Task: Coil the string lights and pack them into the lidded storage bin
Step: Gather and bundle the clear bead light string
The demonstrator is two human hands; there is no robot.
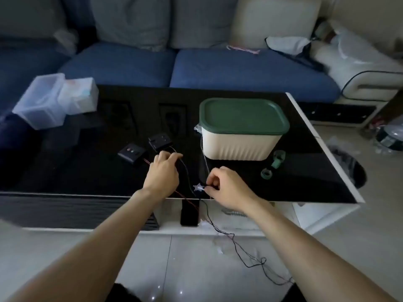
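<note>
A cream storage bin (239, 142) with its green lid (243, 115) closed stands on the black glass table (87, 171). Two black battery boxes (132, 154) (159, 142) lie left of the bin, with thin wires running from them. My left hand (162, 171) pinches the dark wire near the boxes. My right hand (224, 188) pinches the wire next to a small clear star light (198, 187) at the table's front edge. The string's dark wire (239, 249) trails off the table and down onto the floor. A pale strand hangs from under the lid at the bin's left corner.
Two green tape rolls (267, 173) (278, 159) lie right of my right hand. Clear plastic boxes (43, 101) sit at the table's back left corner. A blue sofa (218, 68) runs behind the table. The table's white right edge (322, 144) slants away, with clutter on the floor beyond.
</note>
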